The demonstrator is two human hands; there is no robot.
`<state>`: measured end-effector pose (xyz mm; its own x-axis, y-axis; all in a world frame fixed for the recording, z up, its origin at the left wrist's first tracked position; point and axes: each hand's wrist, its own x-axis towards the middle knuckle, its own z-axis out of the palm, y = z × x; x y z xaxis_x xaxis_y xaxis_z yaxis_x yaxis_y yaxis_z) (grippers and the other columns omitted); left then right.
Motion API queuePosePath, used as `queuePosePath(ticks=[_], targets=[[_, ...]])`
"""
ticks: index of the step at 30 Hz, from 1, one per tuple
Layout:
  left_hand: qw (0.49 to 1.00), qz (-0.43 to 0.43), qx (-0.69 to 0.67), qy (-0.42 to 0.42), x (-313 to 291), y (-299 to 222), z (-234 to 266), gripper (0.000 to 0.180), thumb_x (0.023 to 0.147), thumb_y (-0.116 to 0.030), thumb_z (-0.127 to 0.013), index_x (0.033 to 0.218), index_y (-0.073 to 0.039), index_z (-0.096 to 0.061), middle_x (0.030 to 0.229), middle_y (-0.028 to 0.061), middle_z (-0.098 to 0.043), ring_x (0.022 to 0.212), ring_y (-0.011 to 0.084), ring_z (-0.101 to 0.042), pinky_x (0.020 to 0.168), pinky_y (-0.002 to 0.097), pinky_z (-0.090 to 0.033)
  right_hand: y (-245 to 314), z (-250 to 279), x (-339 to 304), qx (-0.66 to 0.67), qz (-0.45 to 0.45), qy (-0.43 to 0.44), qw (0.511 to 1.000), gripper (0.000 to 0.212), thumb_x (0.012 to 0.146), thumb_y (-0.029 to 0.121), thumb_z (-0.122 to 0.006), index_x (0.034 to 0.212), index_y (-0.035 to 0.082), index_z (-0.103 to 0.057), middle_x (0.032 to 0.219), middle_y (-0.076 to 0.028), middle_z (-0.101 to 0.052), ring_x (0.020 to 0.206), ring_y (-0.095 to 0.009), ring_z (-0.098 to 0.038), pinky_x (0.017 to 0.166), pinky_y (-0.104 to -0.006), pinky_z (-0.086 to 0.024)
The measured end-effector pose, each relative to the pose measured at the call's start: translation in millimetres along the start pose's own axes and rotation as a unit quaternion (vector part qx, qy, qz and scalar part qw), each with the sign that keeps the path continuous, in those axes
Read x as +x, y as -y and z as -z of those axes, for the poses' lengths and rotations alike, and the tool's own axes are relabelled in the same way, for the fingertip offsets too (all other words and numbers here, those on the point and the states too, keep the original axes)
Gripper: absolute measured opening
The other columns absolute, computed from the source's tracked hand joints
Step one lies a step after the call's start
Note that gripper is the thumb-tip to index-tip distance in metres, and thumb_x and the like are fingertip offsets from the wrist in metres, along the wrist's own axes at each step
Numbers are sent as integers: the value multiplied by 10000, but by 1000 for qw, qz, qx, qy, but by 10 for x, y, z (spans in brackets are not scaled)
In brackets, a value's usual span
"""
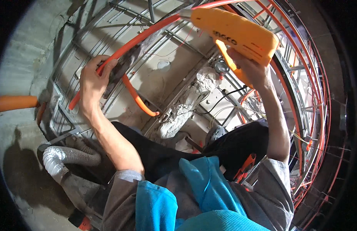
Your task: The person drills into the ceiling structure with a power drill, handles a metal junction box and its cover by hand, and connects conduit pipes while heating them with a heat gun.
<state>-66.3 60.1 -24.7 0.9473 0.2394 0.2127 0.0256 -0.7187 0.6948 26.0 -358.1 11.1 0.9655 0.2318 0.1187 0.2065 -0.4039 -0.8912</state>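
My left hand (pixel 94 80) is closed around the lower part of a long orange-red plastic pipe (pixel 138 39), which rises from it toward the upper right. The pipe's lower end sticks out below my fist. In my right hand (pixel 252 70) is a yellow-orange heat gun (pixel 236 32), gripped by its handle. Its metal nozzle points left and appears right beside the pipe; I cannot tell whether they touch. A black cord (pixel 221 101) runs near the handle. Below the pipe, a shorter bent orange pipe (pixel 137 96) lies across the metal framework.
A framework of metal channels (pixel 105 42) lies ahead, with white rubble (pixel 182 113) on a beam. Several orange pipes (pixel 311 73) curve along the right. A silver flexible duct (pixel 61 159) lies at lower left. An orange pipe (pixel 16 103) comes out from the left wall.
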Motion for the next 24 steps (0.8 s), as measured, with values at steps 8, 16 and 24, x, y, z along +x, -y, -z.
queuePosePath(ticks=[8,16,24], targets=[[1000,8,11,1,-43,-53,37,265,879,-201,-812,1022,-9,-699,781,134,-711,667,191,-657,652,328,-509,180,-195,-87,-138,224,77,962,392,874,183,-839,1214,50,-698,1076,-39,-751,954,-114,-701,862,-295,-588],[1000,-2,5,16,-93,54,133,233,940,-191,-745,1009,25,-692,816,155,-689,711,217,-615,721,338,-501,66,-33,26,-16,95,32,995,394,883,160,-823,1232,38,-686,1118,-68,-746,985,-135,-696,889,-303,-581],[998,-4,63,27,-172,9,299,316,1001,-255,-674,1090,48,-678,985,173,-703,909,280,-637,879,370,-482,-71,185,118,14,74,-21,997,333,896,221,-822,1167,52,-725,938,8,-711,756,-54,-580,674,-238,-498]])
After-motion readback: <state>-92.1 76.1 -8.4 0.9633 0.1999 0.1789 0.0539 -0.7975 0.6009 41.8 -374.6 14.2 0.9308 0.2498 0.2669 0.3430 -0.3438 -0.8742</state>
